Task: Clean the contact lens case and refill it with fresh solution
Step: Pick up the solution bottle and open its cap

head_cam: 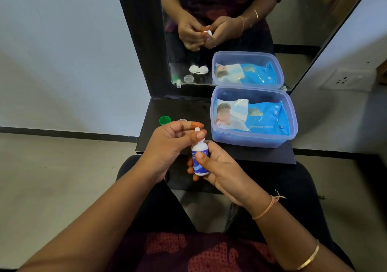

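My right hand grips a small white solution bottle with a blue label, held upright above the near edge of the black shelf. My left hand pinches the bottle's white nozzle tip between thumb and forefinger. A green lens case cap lies on the shelf at the left. A clear cap beside it is mostly hidden by my left hand. The white lens case shows only as a reflection in the mirror; my hands hide the real one.
A clear blue plastic box holding a pack of baby wet wipes fills the right side of the shelf against the mirror. A wall socket is at the right. My knees sit under the shelf.
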